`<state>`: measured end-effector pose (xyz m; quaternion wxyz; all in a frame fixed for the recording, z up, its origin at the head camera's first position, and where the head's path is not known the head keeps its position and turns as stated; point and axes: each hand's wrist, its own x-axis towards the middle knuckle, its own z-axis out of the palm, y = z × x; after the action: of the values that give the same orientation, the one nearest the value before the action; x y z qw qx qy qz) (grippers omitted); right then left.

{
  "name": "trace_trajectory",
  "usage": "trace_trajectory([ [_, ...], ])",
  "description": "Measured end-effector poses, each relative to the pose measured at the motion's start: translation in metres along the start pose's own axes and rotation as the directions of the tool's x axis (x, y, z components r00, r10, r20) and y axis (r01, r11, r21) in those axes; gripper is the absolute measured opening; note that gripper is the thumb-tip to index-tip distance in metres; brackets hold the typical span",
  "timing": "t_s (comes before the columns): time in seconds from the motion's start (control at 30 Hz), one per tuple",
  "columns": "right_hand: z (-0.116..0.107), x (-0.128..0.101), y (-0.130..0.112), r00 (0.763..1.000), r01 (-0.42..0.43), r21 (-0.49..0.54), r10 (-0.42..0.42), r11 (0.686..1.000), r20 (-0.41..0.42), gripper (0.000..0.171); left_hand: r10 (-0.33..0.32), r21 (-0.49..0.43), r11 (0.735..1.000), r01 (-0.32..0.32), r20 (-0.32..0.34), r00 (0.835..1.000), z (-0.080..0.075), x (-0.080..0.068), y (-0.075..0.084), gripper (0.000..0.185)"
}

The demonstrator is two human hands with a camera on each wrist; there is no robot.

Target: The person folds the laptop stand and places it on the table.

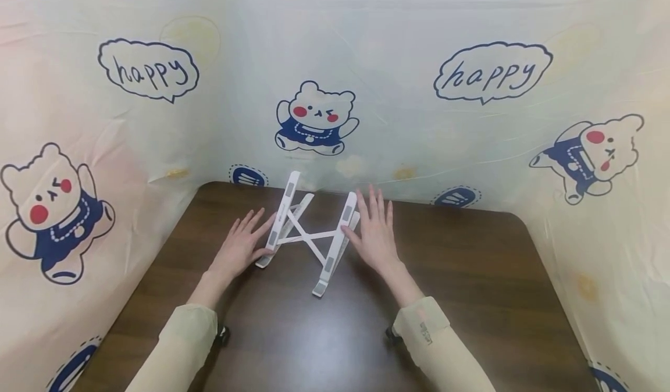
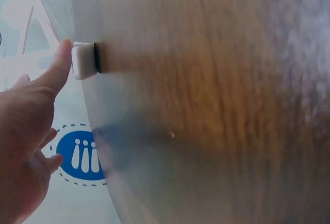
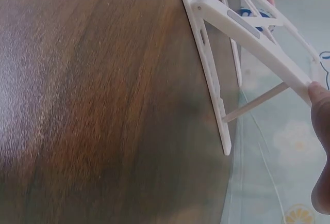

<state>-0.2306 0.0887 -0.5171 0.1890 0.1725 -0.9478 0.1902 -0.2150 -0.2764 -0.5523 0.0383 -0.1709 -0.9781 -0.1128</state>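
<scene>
A white folding laptop stand (image 1: pixel 337 243) stands unfolded on the table, its two sloping rails joined by crossed bars. Grey pads line the rails. Along its left side lies my left hand (image 1: pixel 238 249), fingers extended, with the thumb touching near the lower end of the rail. The left wrist view shows a fingertip of that hand (image 2: pixel 28 121) at the rounded front end of the stand (image 2: pixel 84 61). My right hand (image 1: pixel 377 235) is spread beside the right rail, its thumb on the upper part. In the right wrist view, a strut props up the rail (image 3: pixel 278 63).
The dark wooden table (image 1: pixel 445 299) has rounded far corners. Behind it and at both sides hangs a pale curtain (image 1: pixel 398 130) printed with bears and "happy" bubbles. Light reflects off the tabletop in front of the stand.
</scene>
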Motion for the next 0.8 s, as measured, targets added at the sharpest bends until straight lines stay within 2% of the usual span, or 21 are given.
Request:
trace_trajectory([
  [0.13, -0.005, -0.001, 0.005, 1.0, -0.004, -0.006, 0.004, 1.0, 0.016, 0.097, 0.015, 0.0, 1.0, -0.015, -0.01, 1.0, 0.002, 0.001, 0.006, 0.1],
  [0.47, -0.014, -0.013, 0.011, 0.997, -0.039, 0.017, 0.037, 0.999, 0.068, 0.094, 0.089, -0.069, 0.993, -0.099, -0.139, 0.986, 0.019, -0.013, 0.018, 0.103],
  [0.63, -0.014, -0.014, 0.012, 0.997, -0.028, 0.007, 0.027, 1.0, 0.066, 0.094, 0.073, -0.035, 0.996, -0.078, -0.129, 0.989, 0.018, -0.015, 0.023, 0.103],
  [0.8, -0.016, -0.012, 0.017, 0.999, -0.016, 0.002, 0.016, 1.0, 0.041, 0.094, 0.067, -0.021, 0.997, -0.069, -0.1, 0.993, 0.013, -0.011, 0.028, 0.1],
])
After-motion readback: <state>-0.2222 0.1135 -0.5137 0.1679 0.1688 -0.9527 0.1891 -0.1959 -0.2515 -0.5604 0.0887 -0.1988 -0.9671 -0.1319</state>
